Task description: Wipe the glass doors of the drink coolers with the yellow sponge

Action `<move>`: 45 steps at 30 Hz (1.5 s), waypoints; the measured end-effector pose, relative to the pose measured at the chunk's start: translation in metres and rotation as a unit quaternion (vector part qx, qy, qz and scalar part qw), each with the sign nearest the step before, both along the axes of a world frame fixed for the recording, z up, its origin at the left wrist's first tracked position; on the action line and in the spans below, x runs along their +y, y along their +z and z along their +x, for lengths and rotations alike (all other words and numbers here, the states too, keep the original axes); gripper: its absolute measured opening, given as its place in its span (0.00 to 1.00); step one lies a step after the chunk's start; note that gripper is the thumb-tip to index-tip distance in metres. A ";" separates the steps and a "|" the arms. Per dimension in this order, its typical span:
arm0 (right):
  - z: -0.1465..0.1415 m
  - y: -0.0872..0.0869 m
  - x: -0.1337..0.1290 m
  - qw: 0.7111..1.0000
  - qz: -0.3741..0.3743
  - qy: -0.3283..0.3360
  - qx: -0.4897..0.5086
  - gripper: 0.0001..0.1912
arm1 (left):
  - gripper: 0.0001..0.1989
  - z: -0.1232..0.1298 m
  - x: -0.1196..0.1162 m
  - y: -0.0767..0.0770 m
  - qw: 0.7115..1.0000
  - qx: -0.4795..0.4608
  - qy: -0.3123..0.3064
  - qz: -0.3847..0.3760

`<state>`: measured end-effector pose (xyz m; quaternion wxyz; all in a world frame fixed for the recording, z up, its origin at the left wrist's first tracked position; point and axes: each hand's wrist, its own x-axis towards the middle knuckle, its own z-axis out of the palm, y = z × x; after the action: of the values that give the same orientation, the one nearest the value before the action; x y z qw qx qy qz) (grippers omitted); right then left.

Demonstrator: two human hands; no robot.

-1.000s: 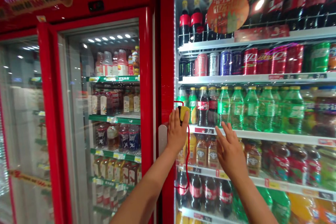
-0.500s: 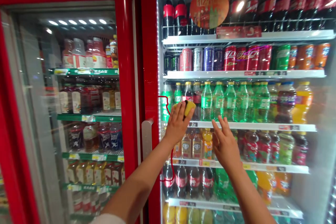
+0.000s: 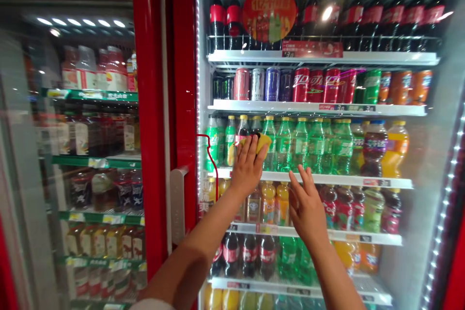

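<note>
My left hand (image 3: 249, 167) lies with its palm toward the glass door of the drinks fridge, a folded yellow cloth (image 3: 264, 143) under its fingers. The cloth has a dark patch at its top and overlaps a green soda bottle (image 3: 269, 131) on the middle shelf behind. To its right, my right hand (image 3: 306, 203) is raised with fingers apart and nothing in it. I cannot tell whether its fingertips touch the glass. Behind that hand are the shelf edge and the bottles of the row below.
A metal door handle (image 3: 178, 206) stands out on the red frame (image 3: 183, 82) at left. A round orange-red sticker (image 3: 269, 12) is high on the glass. Rows of bottles and cans fill the shelves. Another red-framed fridge (image 3: 143, 106) adjoins on the left.
The view has turned right, so both fridges sit farther left. Against the bottles, my left hand and the cloth have slid right. My right hand has shifted slightly right too.
</note>
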<state>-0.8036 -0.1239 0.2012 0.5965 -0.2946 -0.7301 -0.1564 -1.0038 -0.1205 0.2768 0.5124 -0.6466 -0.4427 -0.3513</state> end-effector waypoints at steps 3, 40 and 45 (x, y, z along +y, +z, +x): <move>0.011 -0.006 0.007 1.000 0.002 0.006 -0.007 0.39 | 0.38 -0.019 -0.011 -0.018 0.999 -0.028 0.003 0.017; 0.142 -0.022 0.058 0.999 -0.014 0.041 -0.020 0.43 | 0.37 0.092 0.024 -0.025 0.991 -0.110 0.066 0.044; 0.152 0.001 0.067 0.998 0.013 0.029 -0.051 0.47 | 0.37 0.110 0.042 0.023 0.966 -0.224 0.067 0.110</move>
<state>-0.6512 -0.0566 0.2025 0.5665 -0.2572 -0.7656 -0.1639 -0.8935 -0.0782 0.3001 0.4903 -0.4598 -0.5471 -0.4988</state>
